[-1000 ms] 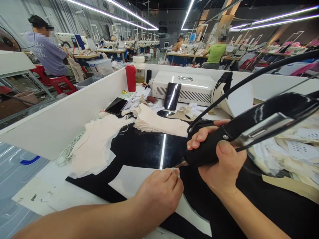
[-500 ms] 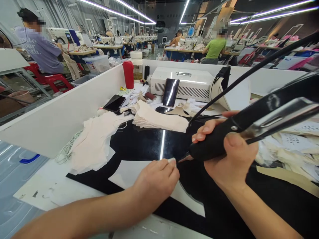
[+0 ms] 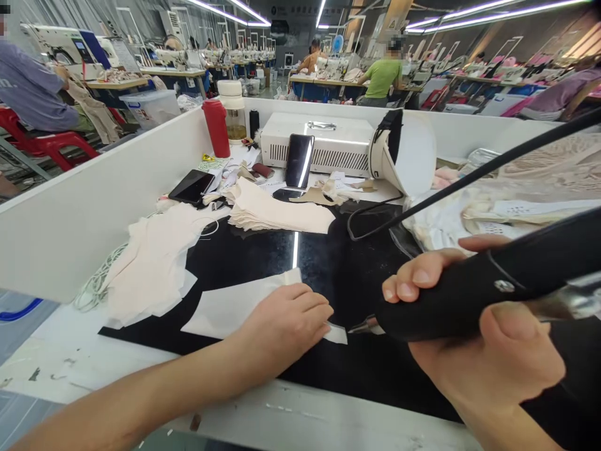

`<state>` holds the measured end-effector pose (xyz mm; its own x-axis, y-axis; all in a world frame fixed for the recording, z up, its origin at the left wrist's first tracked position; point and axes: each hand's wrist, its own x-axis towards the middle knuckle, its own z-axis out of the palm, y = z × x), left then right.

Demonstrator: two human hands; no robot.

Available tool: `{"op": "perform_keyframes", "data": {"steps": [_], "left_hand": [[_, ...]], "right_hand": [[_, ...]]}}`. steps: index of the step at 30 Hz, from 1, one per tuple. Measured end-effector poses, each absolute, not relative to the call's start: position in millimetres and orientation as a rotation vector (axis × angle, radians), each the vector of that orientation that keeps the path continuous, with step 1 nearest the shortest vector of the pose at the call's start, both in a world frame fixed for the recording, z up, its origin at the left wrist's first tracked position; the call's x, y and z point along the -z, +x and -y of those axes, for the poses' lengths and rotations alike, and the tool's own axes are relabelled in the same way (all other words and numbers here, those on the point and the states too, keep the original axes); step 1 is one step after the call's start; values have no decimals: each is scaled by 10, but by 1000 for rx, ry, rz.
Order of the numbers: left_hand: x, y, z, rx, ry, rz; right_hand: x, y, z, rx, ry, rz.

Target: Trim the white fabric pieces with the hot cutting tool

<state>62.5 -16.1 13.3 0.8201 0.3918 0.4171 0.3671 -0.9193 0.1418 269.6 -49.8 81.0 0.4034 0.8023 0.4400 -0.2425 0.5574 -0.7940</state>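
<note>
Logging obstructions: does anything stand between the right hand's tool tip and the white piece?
Nothing visible does: the tool tip is close by the right end of the white piece, contact unclear. The left hand holds it, short of that end.

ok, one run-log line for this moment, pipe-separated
left hand: on white sheet | right hand: gripping black tool | tool tip: beside sheet's right end | white sheet: on black mat | pale stack: farther back
</note>
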Motion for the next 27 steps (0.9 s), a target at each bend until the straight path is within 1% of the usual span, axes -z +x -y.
{"op": "perform_keyframes", "data": {"steps": [7, 14, 19, 27], "left_hand": [[-93, 720, 185, -642, 2875, -560], [46, 738, 194, -791, 2881, -498], [47, 709, 203, -684, 2913, -464], [11, 647, 233, -615, 2951, -435]], "right_hand": [[-731, 2676, 610, -744, -702, 963], [-662, 2658, 627, -734, -686, 964], [-682, 2658, 625, -746, -670, 954], [-728, 2644, 591, -689, -705, 925]]}}
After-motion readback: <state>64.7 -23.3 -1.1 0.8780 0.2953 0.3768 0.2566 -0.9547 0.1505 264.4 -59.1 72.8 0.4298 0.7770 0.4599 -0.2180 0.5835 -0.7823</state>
